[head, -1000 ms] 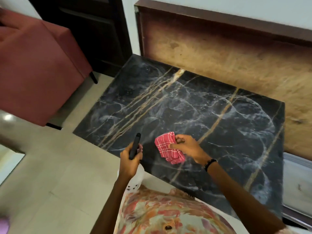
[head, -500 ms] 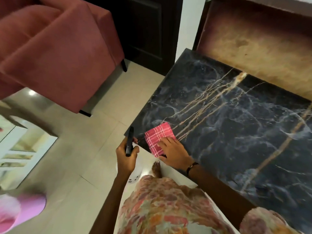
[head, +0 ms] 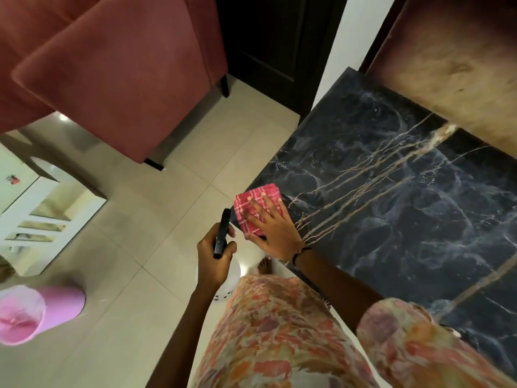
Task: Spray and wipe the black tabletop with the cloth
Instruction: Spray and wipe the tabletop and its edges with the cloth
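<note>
The black marble tabletop point(head: 405, 208) with gold veins fills the right half of the head view. A red checked cloth point(head: 253, 208) lies flat on its near left corner, partly over the edge. My right hand point(head: 272, 228) presses down on the cloth with fingers spread. My left hand point(head: 215, 257) is held off the table's left edge, closed around the spray bottle point(head: 222, 233); its black nozzle head points away from me and its white body shows below the hand.
A red armchair point(head: 112, 68) stands on the tiled floor to the left, with a dark door point(head: 279, 46) behind it. A brown panel point(head: 453, 71) backs the table. A pink object point(head: 33, 312) lies on the floor at lower left, near a white shelf unit point(head: 42, 219).
My right hand has slid the cloth from the tabletop's middle front to its near left corner and now lies flat on it. The view has swung left. The left hand keeps the bottle.
</note>
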Available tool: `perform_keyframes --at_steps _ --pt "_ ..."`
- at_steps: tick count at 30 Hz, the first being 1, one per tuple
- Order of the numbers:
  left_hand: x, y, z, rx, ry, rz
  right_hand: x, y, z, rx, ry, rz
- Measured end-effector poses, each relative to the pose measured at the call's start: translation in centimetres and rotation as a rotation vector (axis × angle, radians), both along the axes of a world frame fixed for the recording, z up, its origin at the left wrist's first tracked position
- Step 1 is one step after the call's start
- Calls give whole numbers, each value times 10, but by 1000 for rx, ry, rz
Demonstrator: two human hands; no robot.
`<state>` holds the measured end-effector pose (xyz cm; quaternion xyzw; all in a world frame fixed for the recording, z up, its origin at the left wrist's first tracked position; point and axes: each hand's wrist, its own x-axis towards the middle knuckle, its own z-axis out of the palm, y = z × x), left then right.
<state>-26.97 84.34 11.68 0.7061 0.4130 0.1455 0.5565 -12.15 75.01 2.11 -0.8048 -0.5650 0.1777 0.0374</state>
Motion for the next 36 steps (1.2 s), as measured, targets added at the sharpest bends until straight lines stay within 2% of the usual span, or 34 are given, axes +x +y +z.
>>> perform_keyframes --at_steps 2,5,9,13,17,20,24,28,32,36 --pt "0 3 -2 -2 15 -3 -10 3 -3 -2 -19 75" --pt "1 6 -2 2 4 -9 -12 -37 -9 29 -25 186" --pt "3 8 0 11 -11 -15 17 -88 -12 88 -6 190" --pt "2 10 0 22 -1 0 36 -45 -6 87 -6 75" --pt "3 12 -1 2 35 -11 19 12 -5 35 -13 26" --pt "6 12 -3 -28 27 -19 -2 6 -8 27 -25 120" --pt "12 14 0 -54 -14 -40 11 -60 -12 117 -51 304" --pt "15 17 2 -50 -49 -56 45 -87 -10 110 -73 213" --pt "12 20 2 -13 -44 -47 55 -35 -3 41 -62 98" --pt "8 20 -1 -11 -26 -36 29 12 -5 48 -42 35"
